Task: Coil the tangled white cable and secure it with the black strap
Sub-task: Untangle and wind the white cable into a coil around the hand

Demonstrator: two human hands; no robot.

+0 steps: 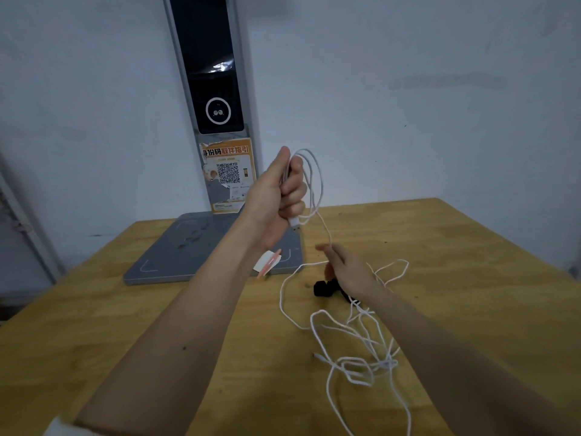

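Head view. Left hand [279, 191]: raised above the table, fingers curled tight round a small bundle of white cable [361, 338]; a few loops [311, 180] stand out beside the fist, and the USB plug [294, 222] hangs just below it. Right hand [345, 269]: lower, over the table, motion-blurred; a strand running down from the loops meets its fingertips, but whether it pinches the strand or only guides it cannot be told. Cable, remainder: most of its length lies in a loose tangle on the wooden table [125, 316], in front of the person and under the right forearm. Black strap [325, 289]: on the table, just beyond the tangle, partly hidden by the right hand, not yet used. Also present: grey scanner base [195, 250] with an upright column [213, 73] and an orange notice [228, 171]; a small pink-and-white tag [267, 262] near the base edge.

Progress, as judged: coiling begun, only the first few turns gathered. Remaining: untangle and wind the rest, then wrap the strap.
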